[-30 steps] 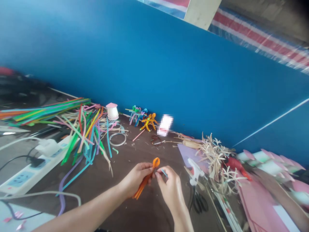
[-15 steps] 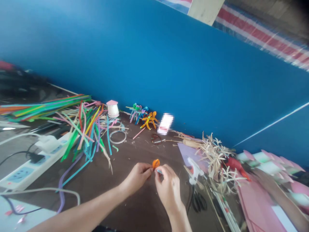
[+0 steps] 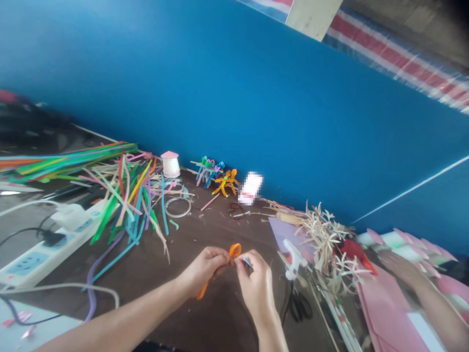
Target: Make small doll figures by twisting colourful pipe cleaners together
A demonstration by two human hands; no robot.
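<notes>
An orange pipe cleaner (image 3: 202,290) is bent into a small loop above my fingertips, and its tail hangs out below my left hand. My left hand (image 3: 208,266) pinches it at the base of the loop. From the other side, my right hand (image 3: 256,283) has thumb and fingertips closed at the same spot. A small light-blue piece (image 3: 248,262) shows between the right fingers; its kind is too small to tell. Both hands are just above the dark brown tabletop (image 3: 205,327), with the fingertips almost touching.
Loose pipe cleaners (image 3: 135,195) and a white power strip (image 3: 32,264) lie left. Pipe-cleaner figures (image 3: 227,182) stand by the blue wall (image 3: 234,98). To the right are a white glue gun (image 3: 294,259), black-handled scissors (image 3: 301,307), straw-coloured flowers (image 3: 322,234) and another person's hand (image 3: 397,266).
The orange loop has become rounder and more open, and its tail now shows below my left hand. At the right, the other person's hand has come further into view.
</notes>
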